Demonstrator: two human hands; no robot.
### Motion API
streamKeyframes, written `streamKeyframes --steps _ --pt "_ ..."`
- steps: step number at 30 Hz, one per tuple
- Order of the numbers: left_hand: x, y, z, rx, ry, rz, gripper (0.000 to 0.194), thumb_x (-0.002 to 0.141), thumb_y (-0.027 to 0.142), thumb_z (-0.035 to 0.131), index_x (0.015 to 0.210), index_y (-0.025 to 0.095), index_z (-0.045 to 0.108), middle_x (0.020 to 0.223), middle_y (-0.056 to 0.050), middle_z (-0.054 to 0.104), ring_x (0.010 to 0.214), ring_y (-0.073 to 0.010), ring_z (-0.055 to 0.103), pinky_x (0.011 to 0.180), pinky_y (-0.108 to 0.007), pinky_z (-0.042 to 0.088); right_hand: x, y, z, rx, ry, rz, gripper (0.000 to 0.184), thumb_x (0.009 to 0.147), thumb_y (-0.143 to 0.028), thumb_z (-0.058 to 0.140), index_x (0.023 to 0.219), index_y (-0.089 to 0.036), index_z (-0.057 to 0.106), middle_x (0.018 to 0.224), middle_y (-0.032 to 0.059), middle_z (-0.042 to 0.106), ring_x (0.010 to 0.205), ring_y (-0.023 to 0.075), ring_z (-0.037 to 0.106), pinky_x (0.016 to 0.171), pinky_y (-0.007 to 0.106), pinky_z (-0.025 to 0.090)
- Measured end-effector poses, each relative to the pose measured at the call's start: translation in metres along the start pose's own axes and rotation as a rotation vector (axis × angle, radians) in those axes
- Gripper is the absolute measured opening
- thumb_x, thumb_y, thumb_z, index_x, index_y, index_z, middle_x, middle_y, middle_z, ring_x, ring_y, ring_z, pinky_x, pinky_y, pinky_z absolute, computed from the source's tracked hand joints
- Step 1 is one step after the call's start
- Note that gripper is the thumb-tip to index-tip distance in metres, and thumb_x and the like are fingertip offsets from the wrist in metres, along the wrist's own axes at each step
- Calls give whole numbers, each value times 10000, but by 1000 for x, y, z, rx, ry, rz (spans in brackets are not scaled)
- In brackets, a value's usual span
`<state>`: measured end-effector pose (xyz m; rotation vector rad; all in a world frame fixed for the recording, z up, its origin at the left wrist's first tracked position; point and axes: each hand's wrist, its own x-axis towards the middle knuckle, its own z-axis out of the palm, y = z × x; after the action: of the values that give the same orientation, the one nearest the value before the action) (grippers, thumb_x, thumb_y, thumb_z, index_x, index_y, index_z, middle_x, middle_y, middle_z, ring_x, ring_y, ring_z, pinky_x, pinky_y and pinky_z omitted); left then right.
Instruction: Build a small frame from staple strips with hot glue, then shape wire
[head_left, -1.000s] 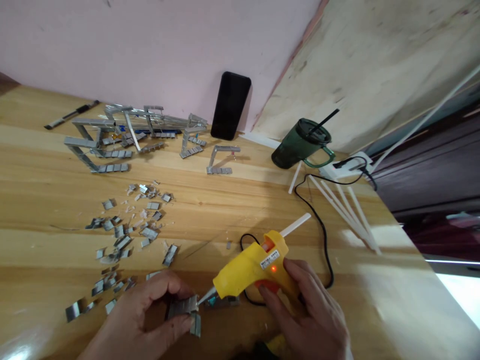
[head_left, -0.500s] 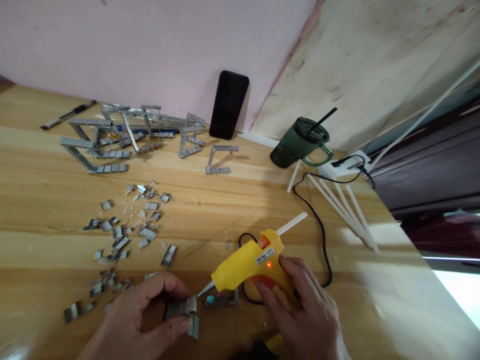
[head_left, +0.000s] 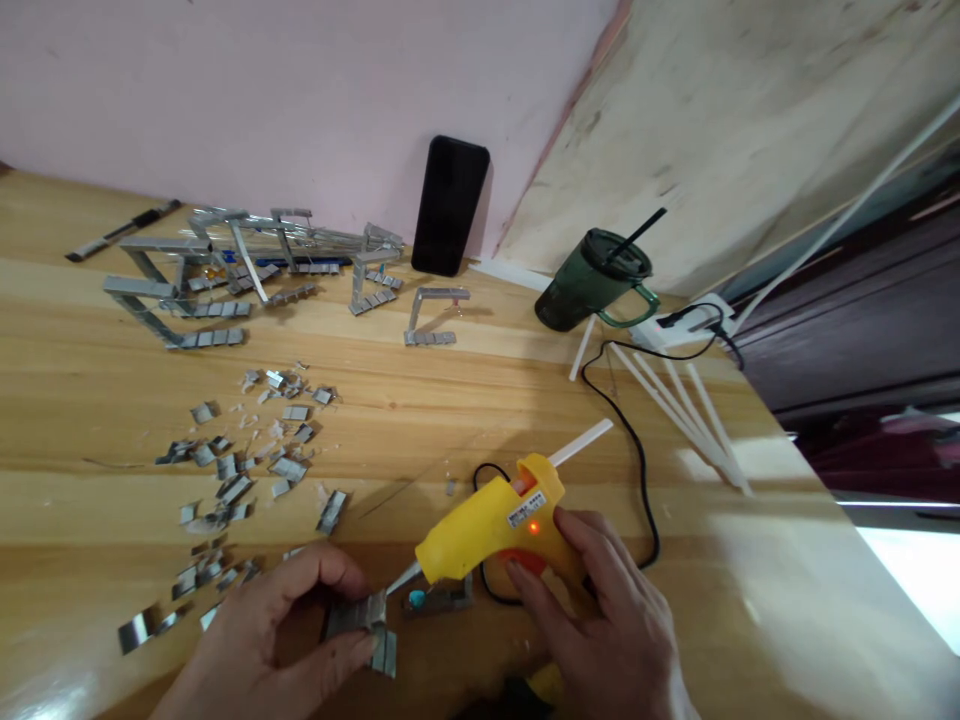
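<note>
Nozzle: the metal tip [head_left: 405,577] of the yellow glue gun [head_left: 469,530] meets, or nearly meets, the upper right corner of the held grey strip; fresh glue there is too small to make out. The join looks ready for glue, so steadiness at this corner matters most.
Left hand [head_left: 262,630]: thumb and forefinger pinch the ridged grey metal strip [head_left: 358,612], low in the view, with a smaller greenish-grey piece [head_left: 385,652] angled down beside the thumb.
Right hand [head_left: 619,620]: closed around the gun's handle, fingers by the red trigger [head_left: 523,560]; whether it is squeezed, I cannot tell.
Glue gun: red light [head_left: 533,527] lit, white glue stick [head_left: 581,442] jutting from the back.
Under the nozzle: a grey bracket [head_left: 450,600] with a turquoise bit [head_left: 416,599] lies close, easy to drip on or knock.
Cable: the black cord [head_left: 643,480] loops behind the gun and could drag.
Left side: loose metal offcuts [head_left: 289,468] on the wooden table [head_left: 420,430].
Back: angular grey frames [head_left: 146,288], a leaning phone [head_left: 450,205], a green lidded mug [head_left: 596,280].
Right side: spare glue sticks [head_left: 679,410] near the white power strip [head_left: 701,330].
</note>
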<state>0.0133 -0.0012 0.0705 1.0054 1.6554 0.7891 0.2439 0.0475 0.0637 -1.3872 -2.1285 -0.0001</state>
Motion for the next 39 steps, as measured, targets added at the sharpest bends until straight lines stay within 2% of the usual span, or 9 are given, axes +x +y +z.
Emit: streamKeyframes --steps 9,17,25,39 --pt "-2 3 2 -114 -21 -29 74 569 256 675 611 223 623 554 39 602 548 -134 541 526 -202 460 -2 -2 -1 34 -8 20 259 841 -366 540 972 -144 516 784 66 612 649 169 642 553 248 541" --pt "0 4 2 -96 -17 -27 79 564 244 684 609 210 628 550 31 598 556 -141 545 538 -218 463 -1 -2 0 17 -1 27 260 840 -377 532 981 -160 507 778 60 613 614 173 638 514 265 540" --pt "-1 1 6 -244 -16 -82 123 551 251 719 619 215 622 572 40 596 566 -133 534 526 -204 451 -4 -1 -3 104 -15 2 256 816 -317 575 1013 -170 504 813 59 604 663 179 629 550 271 540" --pt "-1 1 6 -305 -42 -92 119 571 242 731 626 217 628 583 46 619 576 -125 561 559 -199 473 -4 1 -4 113 8 -31 254 796 -283 601 1005 -176 505 835 65 602 681 179 621 553 268 540"
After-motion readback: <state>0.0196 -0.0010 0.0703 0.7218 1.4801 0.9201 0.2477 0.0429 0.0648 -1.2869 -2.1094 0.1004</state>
